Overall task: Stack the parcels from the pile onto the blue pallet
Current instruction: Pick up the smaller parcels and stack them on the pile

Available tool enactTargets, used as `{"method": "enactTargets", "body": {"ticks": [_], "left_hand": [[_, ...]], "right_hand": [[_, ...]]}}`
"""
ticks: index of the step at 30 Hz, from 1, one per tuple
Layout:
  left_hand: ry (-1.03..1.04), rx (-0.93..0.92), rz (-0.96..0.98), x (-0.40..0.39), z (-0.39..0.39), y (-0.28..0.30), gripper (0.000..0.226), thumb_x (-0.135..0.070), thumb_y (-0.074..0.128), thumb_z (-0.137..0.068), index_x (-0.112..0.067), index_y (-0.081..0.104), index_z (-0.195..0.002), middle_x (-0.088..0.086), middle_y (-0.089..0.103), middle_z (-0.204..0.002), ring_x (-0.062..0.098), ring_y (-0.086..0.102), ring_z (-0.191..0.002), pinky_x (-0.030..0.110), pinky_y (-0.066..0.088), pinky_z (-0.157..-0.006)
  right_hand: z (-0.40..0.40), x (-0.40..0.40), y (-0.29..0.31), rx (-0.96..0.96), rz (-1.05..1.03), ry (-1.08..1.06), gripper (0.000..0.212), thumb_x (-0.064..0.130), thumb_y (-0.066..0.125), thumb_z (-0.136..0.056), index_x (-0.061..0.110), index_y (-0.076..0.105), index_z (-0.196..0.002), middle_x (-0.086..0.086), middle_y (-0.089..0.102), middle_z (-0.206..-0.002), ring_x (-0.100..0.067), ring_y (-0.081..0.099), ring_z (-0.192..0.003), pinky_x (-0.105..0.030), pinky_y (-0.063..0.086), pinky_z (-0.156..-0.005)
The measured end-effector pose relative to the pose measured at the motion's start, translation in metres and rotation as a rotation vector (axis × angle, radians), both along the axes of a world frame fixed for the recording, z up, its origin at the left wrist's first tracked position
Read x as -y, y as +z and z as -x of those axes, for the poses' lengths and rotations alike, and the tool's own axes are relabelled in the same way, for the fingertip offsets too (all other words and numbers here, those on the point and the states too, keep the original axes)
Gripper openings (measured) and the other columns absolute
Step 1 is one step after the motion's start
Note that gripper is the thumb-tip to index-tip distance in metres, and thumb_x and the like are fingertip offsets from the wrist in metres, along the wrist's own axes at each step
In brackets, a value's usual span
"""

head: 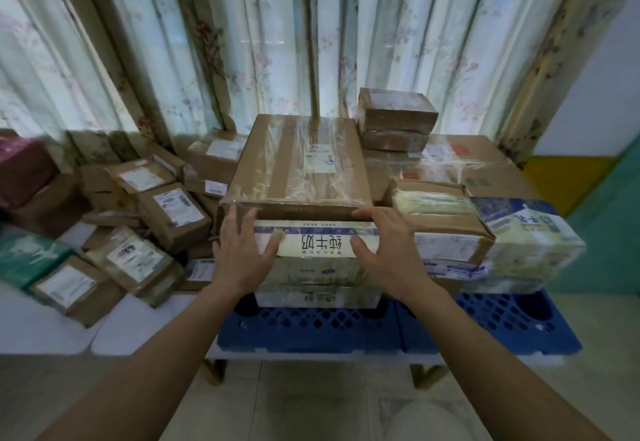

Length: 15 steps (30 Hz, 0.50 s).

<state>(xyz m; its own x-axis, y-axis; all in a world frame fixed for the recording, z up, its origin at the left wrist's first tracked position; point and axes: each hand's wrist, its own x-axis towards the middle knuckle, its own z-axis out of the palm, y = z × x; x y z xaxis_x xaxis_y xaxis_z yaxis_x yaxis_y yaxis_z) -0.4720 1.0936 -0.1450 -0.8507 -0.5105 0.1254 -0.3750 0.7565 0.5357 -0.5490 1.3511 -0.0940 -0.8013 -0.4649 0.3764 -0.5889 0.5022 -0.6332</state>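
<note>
A blue pallet (311,329) lies low in front of me with several parcels stacked on it. A large taped brown carton (298,163) sits on top of a white milk box (318,243). My left hand (242,253) and my right hand (388,253) hover with fingers spread at the carton's front edge and the milk box face, holding nothing. Whether the fingertips touch the carton is unclear. To the left lies the pile of brown parcels (138,232) with white labels.
More boxes fill the pallet's right side: a brown one (446,229), a blue-and-white milk box (530,236), small brown parcels (396,118) stacked behind. A green package (31,257) and a red one (24,167) lie far left. Floral curtains hang behind.
</note>
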Motion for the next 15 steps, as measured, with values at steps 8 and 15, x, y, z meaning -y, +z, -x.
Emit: {"method": "enactTargets", "body": {"ticks": [8,15], "left_hand": [[0.032,0.082,0.082,0.098,-0.074,-0.004,0.068,-0.051,0.047,-0.102,-0.015,0.029,-0.157,0.011,0.023,-0.165,0.030,0.020,-0.152,0.046,0.024,-0.122],[0.103,0.061,0.057,0.236,-0.126,-0.011,0.069,-0.047,0.049,-0.102,-0.013,0.028,-0.159,0.012,0.023,-0.166,0.027,0.019,-0.154,0.041,0.019,-0.124]], "right_hand": [[-0.027,0.115,-0.005,0.010,-0.083,0.186,0.036,0.023,0.067,-0.095,0.024,0.058,-0.130,0.003,0.055,-0.133,-0.018,0.046,-0.128,-0.036,0.042,-0.108],[-0.047,0.267,-0.012,-0.013,-0.087,0.295,0.038,0.026,0.065,-0.095,0.027,0.056,-0.132,0.007,0.051,-0.129,-0.012,0.046,-0.120,-0.031,0.043,-0.102]]}}
